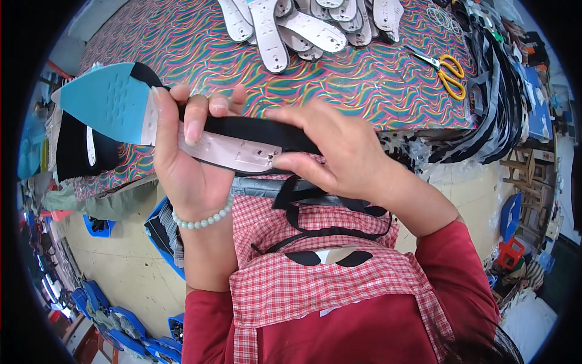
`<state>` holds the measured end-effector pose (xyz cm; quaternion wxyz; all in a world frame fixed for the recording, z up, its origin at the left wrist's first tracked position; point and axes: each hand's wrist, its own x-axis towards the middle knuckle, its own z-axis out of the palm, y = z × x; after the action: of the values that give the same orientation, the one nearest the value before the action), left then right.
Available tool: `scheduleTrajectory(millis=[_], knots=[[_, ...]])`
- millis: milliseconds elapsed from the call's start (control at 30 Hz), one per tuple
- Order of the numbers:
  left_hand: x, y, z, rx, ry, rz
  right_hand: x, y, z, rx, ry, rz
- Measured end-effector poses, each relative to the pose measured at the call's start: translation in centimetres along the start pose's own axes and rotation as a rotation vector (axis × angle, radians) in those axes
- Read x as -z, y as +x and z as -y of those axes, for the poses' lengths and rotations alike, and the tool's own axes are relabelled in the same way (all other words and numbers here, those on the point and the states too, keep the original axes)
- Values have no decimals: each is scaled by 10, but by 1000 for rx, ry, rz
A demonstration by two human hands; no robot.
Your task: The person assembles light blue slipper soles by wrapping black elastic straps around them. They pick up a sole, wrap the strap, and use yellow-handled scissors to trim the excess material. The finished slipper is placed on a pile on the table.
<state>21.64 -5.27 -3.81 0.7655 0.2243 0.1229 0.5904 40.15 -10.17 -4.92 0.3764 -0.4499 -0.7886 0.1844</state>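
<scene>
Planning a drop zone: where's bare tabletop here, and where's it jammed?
Free: the patterned tabletop between the pale insole pile and the hands, and a strip between that pile and the yellow-handled scissors. Crowded: far edge under the insoles, right edge with black straps, and the near edge where both hands hold the blue-tipped insole.

A shoemaking workshop: a heap of white insoles (303,24) on the patterned counter (339,79), yellow-handled scissors (447,71), black straps (497,97) hanging alongside, blue bins (127,327) on the floor
</scene>
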Motion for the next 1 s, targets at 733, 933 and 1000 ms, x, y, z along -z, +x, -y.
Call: scheduleTrajectory(millis=[733, 933, 1000], knots=[[-9, -1, -11, 18, 1671, 738, 52, 20, 9, 42, 64, 310], [-23, -31, -9, 323, 1069, 250, 55, 5, 12, -309, 606, -35], [-22, -36, 0, 298, 797, 137, 22, -4, 7, -227, 671, -279]])
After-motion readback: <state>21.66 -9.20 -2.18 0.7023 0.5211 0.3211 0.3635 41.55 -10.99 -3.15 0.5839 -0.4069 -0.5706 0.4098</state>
